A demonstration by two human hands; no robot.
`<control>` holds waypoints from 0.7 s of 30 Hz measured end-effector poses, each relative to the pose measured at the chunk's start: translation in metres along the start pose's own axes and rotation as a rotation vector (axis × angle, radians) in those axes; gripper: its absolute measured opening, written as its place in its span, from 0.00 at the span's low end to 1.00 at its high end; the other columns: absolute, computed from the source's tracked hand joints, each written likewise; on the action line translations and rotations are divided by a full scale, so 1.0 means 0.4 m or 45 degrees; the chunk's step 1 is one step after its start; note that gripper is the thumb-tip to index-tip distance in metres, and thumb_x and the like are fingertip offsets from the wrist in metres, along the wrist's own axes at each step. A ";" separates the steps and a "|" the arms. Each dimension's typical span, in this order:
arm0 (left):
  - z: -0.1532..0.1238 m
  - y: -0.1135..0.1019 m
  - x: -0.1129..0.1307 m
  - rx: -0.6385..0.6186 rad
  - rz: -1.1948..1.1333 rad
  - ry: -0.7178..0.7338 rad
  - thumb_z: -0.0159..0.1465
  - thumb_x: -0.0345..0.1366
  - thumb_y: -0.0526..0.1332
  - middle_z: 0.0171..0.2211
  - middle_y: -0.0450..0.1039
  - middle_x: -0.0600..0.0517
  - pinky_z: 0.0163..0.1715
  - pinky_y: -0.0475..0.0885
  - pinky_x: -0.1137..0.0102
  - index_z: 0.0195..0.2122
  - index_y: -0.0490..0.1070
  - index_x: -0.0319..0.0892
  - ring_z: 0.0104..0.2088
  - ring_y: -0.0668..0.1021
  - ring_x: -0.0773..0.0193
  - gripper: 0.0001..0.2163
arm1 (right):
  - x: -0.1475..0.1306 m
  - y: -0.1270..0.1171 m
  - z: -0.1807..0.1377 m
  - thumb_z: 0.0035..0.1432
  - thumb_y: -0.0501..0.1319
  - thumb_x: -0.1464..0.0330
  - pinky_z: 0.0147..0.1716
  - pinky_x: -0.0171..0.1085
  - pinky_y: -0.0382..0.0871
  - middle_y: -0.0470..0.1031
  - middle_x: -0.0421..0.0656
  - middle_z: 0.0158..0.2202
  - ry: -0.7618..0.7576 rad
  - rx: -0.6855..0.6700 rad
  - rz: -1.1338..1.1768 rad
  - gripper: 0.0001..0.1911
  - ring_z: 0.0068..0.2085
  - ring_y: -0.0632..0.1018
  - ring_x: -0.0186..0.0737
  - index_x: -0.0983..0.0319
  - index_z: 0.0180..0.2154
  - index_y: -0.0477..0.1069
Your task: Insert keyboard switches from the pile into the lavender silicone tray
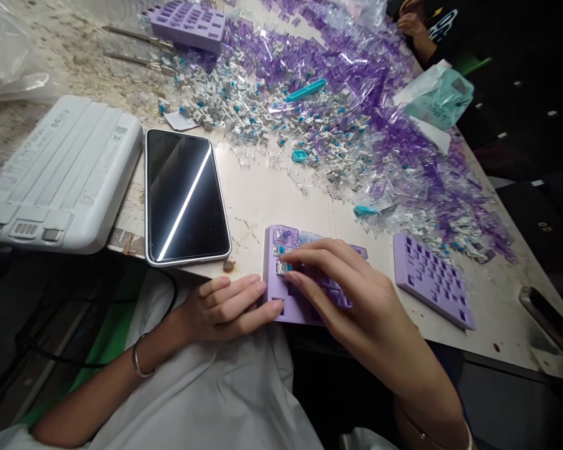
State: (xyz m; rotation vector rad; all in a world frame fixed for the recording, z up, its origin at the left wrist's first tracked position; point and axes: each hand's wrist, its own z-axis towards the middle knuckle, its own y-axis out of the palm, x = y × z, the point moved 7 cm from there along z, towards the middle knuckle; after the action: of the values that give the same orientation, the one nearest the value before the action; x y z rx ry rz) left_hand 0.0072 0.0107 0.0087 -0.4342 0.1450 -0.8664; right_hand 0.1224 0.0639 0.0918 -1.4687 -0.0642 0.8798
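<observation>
At the table's front edge lies a purple slotted tray, partly covered by my right hand. My right thumb and forefinger are closed on a small white-and-blue key switch at the tray's left side. Just behind it another white-and-blue switch and a clear purple piece sit in the tray. My left hand lies by the tray's left edge with fingers stretched out; one fingertip touches its front-left corner, near a square slot. My right hand hides much of the tray's middle and right.
Left are a black-screened phone and a white power bank. A heap of switches and clear purple pieces spreads behind. More purple trays stand right and far left, near tweezers. Another person's hand is top right.
</observation>
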 end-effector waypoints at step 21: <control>0.002 -0.003 0.000 0.029 -0.035 -0.002 0.66 0.31 0.59 0.39 0.72 0.54 0.65 0.51 0.72 0.45 0.72 0.47 0.48 0.75 0.72 0.08 | -0.028 0.000 0.002 0.62 0.57 0.79 0.36 0.39 0.71 0.73 0.45 0.35 -0.139 0.010 -0.173 0.05 0.37 0.74 0.40 0.67 0.39 0.70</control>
State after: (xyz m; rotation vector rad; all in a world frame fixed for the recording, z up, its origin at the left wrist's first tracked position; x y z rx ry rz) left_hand 0.0066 0.0103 0.0101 -0.4161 0.1280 -0.8938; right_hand 0.1143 0.0584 0.0973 -1.3910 -0.2386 0.8477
